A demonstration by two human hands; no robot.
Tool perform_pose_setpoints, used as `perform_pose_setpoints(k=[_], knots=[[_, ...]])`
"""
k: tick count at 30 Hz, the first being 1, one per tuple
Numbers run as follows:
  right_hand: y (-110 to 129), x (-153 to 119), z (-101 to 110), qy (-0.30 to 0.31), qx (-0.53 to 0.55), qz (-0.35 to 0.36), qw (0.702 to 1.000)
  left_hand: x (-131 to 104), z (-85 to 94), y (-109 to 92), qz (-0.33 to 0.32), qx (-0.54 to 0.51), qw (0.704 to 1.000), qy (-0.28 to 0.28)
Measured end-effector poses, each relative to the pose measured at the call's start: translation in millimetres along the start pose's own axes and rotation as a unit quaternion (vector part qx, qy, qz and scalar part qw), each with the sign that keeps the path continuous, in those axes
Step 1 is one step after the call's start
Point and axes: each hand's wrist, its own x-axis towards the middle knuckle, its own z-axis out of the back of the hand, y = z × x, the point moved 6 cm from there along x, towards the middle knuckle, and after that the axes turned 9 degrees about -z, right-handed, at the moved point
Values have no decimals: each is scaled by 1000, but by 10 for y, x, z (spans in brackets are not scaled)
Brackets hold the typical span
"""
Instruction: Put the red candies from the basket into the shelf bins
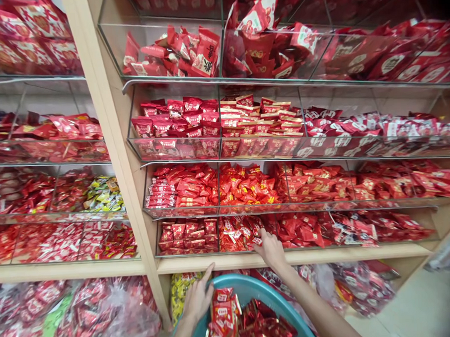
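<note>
Hands work at a wooden shelf unit [288,259] filled with wrapped sweets. The right forearm slants in from about 5 o'clock and runs up toward 11 o'clock, ending with the right hand [271,249] just past the centre of the view, palm down over the front edge of the lowest tier. Its fingers bend inward and touch small red packets [237,233] in that tier; whether they pinch one, I cannot tell.

At 7 o'clock from it, the left hand [197,298] lies back-up at the upper-left rim of a teal tub [277,293], index finger stretched toward 1 o'clock and the fingers loosely spread, holding no packet that shows. The tub sits at 6 o'clock in the view, between the forearms, with larger red packs [223,315] and dark red shiny sweets [267,323] inside. Plastic bags [115,312] of sweets lie toward 8 o'clock, below the neighbouring shelves.
</note>
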Motion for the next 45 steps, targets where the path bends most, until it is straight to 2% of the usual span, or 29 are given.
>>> perform_pose_setpoints(k=[4, 8, 12, 15, 19, 21, 26, 30, 34, 36, 39, 45], knots=[[-93, -123, 154, -39, 47, 27, 998, 10, -18, 23, 7, 4, 1000, 3], [-184, -215, 284, -44, 135, 46, 989, 19, -16, 13, 1, 0, 1000, 4], [-175, -457, 272, -41, 260, 61, 963, 15, -17, 5, -5, -1, 1000, 5], [-20, -830, 44, 23, 304, 118, 945, 14, -26, 9, -10, 1, 1000, 2], [238, -1373, -472, 193, 271, 191, 923, 17, -48, 31, -6, 3, 1000, -1], [305, -1534, -677, 240, 257, 200, 914, 18, -59, 34, -10, 1, 1000, 0], [343, -1625, -970, 260, 210, 189, 923, 16, -75, 52, -7, 14, 1000, 3], [367, -1649, -1116, 270, 179, 198, 925, 14, -78, 58, -5, 15, 1000, 1], [359, -1667, -1223, 281, 155, 174, 931, 12, -90, 72, -8, 12, 1000, 1], [360, -1645, -1174, 266, 164, 180, 933, 15, -101, 83, -12, 6, 1000, -1], [336, -1502, -936, 202, 192, 203, 939, 20, -110, 94, -19, -3, 1000, -8], [77, -754, -272, 16, 247, 168, 954, 17, -92, 77, -15, -9, 1000, -5]])
